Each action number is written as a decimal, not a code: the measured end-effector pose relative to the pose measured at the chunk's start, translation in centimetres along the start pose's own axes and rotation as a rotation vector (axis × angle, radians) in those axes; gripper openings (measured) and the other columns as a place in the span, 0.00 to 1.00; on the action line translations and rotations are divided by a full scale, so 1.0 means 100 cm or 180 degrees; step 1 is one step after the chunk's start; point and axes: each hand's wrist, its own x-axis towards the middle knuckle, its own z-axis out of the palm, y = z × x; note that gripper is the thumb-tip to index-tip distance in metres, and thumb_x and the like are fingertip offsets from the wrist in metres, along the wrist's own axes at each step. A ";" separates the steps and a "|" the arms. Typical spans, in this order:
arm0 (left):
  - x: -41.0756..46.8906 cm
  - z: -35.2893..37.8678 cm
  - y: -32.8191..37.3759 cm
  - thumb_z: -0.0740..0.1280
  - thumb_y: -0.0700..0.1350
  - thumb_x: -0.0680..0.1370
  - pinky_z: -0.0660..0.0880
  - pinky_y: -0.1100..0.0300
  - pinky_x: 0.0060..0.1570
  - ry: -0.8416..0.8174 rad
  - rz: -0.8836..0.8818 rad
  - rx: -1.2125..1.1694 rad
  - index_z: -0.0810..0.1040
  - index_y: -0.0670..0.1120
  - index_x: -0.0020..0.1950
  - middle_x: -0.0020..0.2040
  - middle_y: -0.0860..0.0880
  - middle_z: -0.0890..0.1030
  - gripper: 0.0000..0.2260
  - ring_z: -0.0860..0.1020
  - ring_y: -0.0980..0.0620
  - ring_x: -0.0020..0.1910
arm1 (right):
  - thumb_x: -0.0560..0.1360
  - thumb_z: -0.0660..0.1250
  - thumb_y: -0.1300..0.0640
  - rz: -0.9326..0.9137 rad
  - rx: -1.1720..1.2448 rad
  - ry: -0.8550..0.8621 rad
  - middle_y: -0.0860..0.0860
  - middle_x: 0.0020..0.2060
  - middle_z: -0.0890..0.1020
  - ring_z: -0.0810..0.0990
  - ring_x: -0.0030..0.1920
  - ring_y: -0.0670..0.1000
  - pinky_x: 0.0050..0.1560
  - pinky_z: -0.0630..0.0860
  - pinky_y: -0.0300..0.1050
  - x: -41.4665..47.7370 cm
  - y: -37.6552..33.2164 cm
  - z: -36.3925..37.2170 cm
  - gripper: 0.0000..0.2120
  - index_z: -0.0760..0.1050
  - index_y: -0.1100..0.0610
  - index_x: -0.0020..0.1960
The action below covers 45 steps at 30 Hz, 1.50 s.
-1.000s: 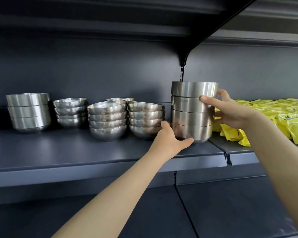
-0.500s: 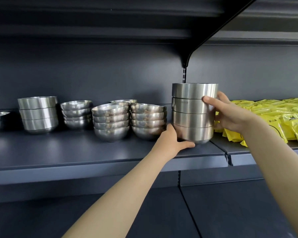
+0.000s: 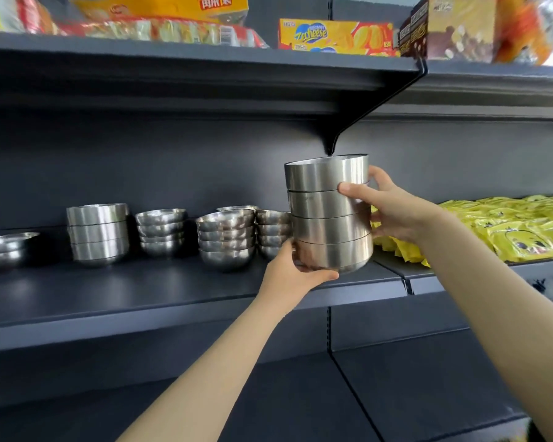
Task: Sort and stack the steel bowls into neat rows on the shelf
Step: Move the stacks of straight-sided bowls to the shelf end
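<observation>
A tall stack of straight-sided steel bowls (image 3: 329, 215) is held just above the dark shelf (image 3: 173, 291), tilted slightly. My left hand (image 3: 292, 275) cups its bottom from the left and below. My right hand (image 3: 390, 208) grips its upper right side. On the shelf to the left stand a shorter stack of straight-sided bowls (image 3: 98, 232), two stacks of round bowls (image 3: 162, 232) (image 3: 225, 239), a further round stack (image 3: 270, 232) partly hidden behind the held one, and a low stack of shallow bowls (image 3: 5, 247) at the far left.
Yellow packets (image 3: 505, 228) fill the shelf section to the right. A black bracket (image 3: 374, 106) hangs from the upper shelf just above the held stack. Snack boxes (image 3: 336, 36) sit on the upper shelf. A lower dark shelf (image 3: 412, 393) lies below.
The stack has lifted off the shelf and tilted a little, with both hands still on it. The view has tipped upward, bringing the upper shelf's snack boxes into sight.
</observation>
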 end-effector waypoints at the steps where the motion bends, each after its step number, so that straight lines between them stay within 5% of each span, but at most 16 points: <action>1: -0.012 -0.015 0.001 0.80 0.53 0.62 0.76 0.54 0.60 0.0022 -0.0016 -0.0049 0.70 0.53 0.67 0.58 0.58 0.80 0.36 0.79 0.57 0.56 | 0.59 0.75 0.40 -0.0015 0.0022 -0.0050 0.50 0.60 0.72 0.74 0.60 0.58 0.57 0.75 0.65 -0.005 -0.006 0.015 0.46 0.57 0.39 0.72; 8: -0.120 -0.158 -0.005 0.77 0.54 0.67 0.74 0.65 0.54 0.0247 -0.0185 0.0002 0.72 0.59 0.63 0.54 0.63 0.81 0.27 0.79 0.65 0.52 | 0.66 0.75 0.43 -0.0106 0.0459 -0.0530 0.52 0.50 0.76 0.76 0.51 0.56 0.56 0.74 0.58 -0.044 -0.045 0.166 0.37 0.58 0.37 0.68; 14: -0.229 -0.309 -0.009 0.75 0.61 0.64 0.75 0.60 0.57 0.0985 -0.0480 0.0535 0.75 0.53 0.62 0.55 0.56 0.81 0.30 0.78 0.58 0.55 | 0.68 0.73 0.43 -0.0197 0.0866 -0.1227 0.51 0.54 0.75 0.77 0.53 0.57 0.57 0.75 0.63 -0.085 -0.088 0.331 0.42 0.51 0.37 0.73; 17: -0.284 -0.373 -0.008 0.76 0.58 0.67 0.73 0.67 0.52 0.1262 -0.0562 0.0727 0.74 0.56 0.64 0.56 0.61 0.80 0.27 0.77 0.64 0.54 | 0.60 0.75 0.40 -0.0268 0.1059 -0.1642 0.50 0.51 0.74 0.77 0.51 0.57 0.53 0.77 0.62 -0.107 -0.107 0.406 0.45 0.57 0.42 0.72; 20: -0.330 -0.429 -0.011 0.76 0.61 0.64 0.75 0.61 0.57 0.1624 -0.0675 0.0909 0.74 0.56 0.66 0.58 0.61 0.80 0.32 0.77 0.61 0.57 | 0.57 0.77 0.37 -0.0282 0.1170 -0.2017 0.50 0.56 0.76 0.78 0.54 0.58 0.54 0.74 0.72 -0.124 -0.127 0.472 0.48 0.59 0.43 0.71; 23: -0.372 -0.478 -0.017 0.77 0.55 0.67 0.75 0.66 0.51 0.1893 -0.0765 0.0934 0.77 0.57 0.60 0.53 0.61 0.82 0.23 0.79 0.63 0.52 | 0.61 0.77 0.38 -0.0296 0.1208 -0.2445 0.51 0.63 0.74 0.79 0.57 0.61 0.50 0.79 0.67 -0.135 -0.146 0.533 0.42 0.61 0.41 0.70; 26: -0.407 -0.522 -0.028 0.78 0.53 0.66 0.77 0.62 0.54 0.2198 -0.0871 0.0881 0.77 0.55 0.60 0.53 0.58 0.83 0.24 0.81 0.61 0.52 | 0.65 0.75 0.40 -0.0372 0.1177 -0.2762 0.50 0.63 0.74 0.79 0.57 0.59 0.49 0.80 0.63 -0.146 -0.161 0.594 0.38 0.61 0.41 0.71; 29: -0.436 -0.565 -0.042 0.78 0.56 0.64 0.76 0.58 0.58 0.2411 -0.0999 0.0920 0.76 0.55 0.62 0.54 0.59 0.83 0.28 0.81 0.59 0.54 | 0.57 0.79 0.39 -0.0353 0.1217 -0.3045 0.51 0.62 0.76 0.78 0.59 0.59 0.51 0.79 0.66 -0.151 -0.171 0.655 0.46 0.62 0.42 0.70; 36: -0.462 -0.671 -0.084 0.79 0.51 0.67 0.76 0.58 0.59 0.2729 -0.1109 0.0897 0.75 0.56 0.64 0.56 0.59 0.83 0.27 0.80 0.59 0.56 | 0.57 0.79 0.38 -0.0433 0.1333 -0.3523 0.53 0.60 0.79 0.78 0.59 0.60 0.56 0.76 0.68 -0.129 -0.183 0.794 0.29 0.74 0.44 0.54; 41: -0.459 -0.750 -0.122 0.79 0.51 0.67 0.76 0.52 0.61 0.2927 -0.1220 0.0928 0.75 0.54 0.64 0.57 0.57 0.83 0.27 0.80 0.58 0.56 | 0.56 0.78 0.37 -0.0520 0.1252 -0.3686 0.51 0.59 0.80 0.79 0.59 0.58 0.56 0.76 0.67 -0.100 -0.200 0.890 0.34 0.74 0.45 0.58; 45: -0.467 -0.809 -0.137 0.79 0.52 0.67 0.74 0.55 0.63 0.3161 -0.1233 0.0986 0.76 0.57 0.58 0.50 0.64 0.82 0.22 0.79 0.66 0.52 | 0.65 0.74 0.40 -0.0496 0.1277 -0.3823 0.50 0.59 0.80 0.81 0.57 0.59 0.53 0.78 0.66 -0.088 -0.217 0.964 0.26 0.74 0.46 0.60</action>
